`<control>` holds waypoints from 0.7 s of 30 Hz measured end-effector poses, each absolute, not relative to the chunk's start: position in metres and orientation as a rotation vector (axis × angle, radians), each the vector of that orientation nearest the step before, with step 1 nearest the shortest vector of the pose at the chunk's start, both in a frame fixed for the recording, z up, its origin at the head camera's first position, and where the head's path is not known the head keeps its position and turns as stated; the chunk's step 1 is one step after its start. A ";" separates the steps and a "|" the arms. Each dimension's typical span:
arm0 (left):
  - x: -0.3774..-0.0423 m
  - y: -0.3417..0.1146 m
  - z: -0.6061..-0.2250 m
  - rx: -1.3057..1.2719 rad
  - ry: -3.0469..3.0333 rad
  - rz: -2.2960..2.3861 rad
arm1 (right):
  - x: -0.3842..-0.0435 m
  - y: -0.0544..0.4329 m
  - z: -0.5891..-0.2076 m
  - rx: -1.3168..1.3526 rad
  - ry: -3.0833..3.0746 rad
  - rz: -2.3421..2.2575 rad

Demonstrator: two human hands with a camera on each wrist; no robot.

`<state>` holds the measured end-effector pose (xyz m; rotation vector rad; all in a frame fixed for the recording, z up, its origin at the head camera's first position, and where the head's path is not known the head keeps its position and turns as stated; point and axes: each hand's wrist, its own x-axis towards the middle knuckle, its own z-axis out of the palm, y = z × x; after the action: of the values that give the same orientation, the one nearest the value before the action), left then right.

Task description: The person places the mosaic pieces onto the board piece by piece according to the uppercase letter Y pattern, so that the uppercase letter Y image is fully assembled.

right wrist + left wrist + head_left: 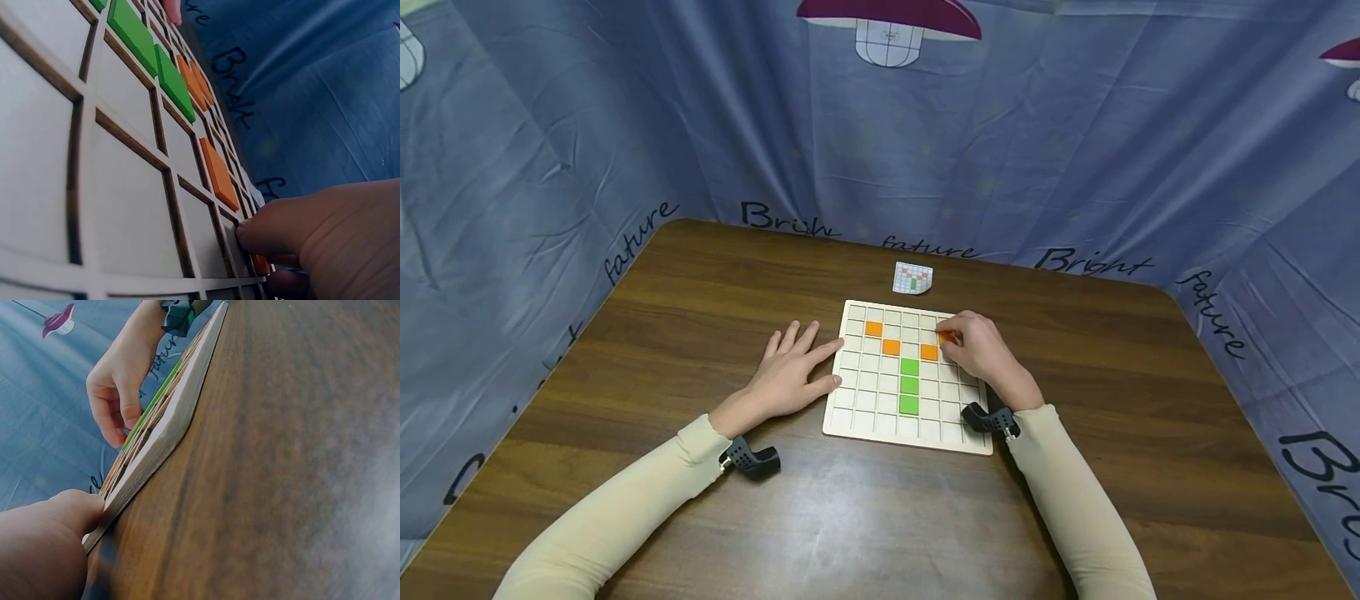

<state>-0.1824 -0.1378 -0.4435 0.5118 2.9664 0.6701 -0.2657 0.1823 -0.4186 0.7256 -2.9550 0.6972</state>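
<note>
A pale square grid board (865, 421) lies on the table. Two orange tiles (874, 328) step down its upper left, and another orange tile (929, 352) sits right of centre. Below them, green tiles (909, 385) form a vertical column. My right hand (973, 343) pinches one more orange tile (261, 265) between thumb and fingers at the board's upper right, partly hidden by the hand. With its fingers spread, my left hand (786, 379) rests on the table, thumb and index fingertip at the board's left edge; its thumb (78, 509) shows close by the rim.
Behind the board lies a small paper card (913, 278) printed with a coloured grid pattern. Brown wooden tabletop (722, 283) surrounds the board. A blue printed curtain (737, 125) hangs along the back and both sides. Each wrist wears a black camera mount (751, 458).
</note>
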 end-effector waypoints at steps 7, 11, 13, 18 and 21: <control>-0.182 -0.141 -0.441 0.505 2.967 0.674 | -0.266 0.179 -0.417 0.730 -2.956 0.713; -0.181 -0.142 -0.441 0.502 2.965 0.683 | -0.265 0.178 -0.417 0.730 -2.959 0.711; -0.182 -0.142 -0.441 0.503 2.964 0.683 | -0.266 0.178 -0.417 0.732 -2.957 0.707; -0.183 -0.142 -0.440 0.504 2.965 0.691 | -0.266 0.178 -0.416 0.726 -2.959 0.698; -0.183 -0.142 -0.440 0.505 2.959 0.698 | -0.265 0.179 -0.416 0.716 -2.974 0.704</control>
<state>-0.1828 -0.1415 -0.4398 0.5049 2.9594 0.6978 -0.2652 0.1792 -0.4155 0.7159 -2.9740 0.7038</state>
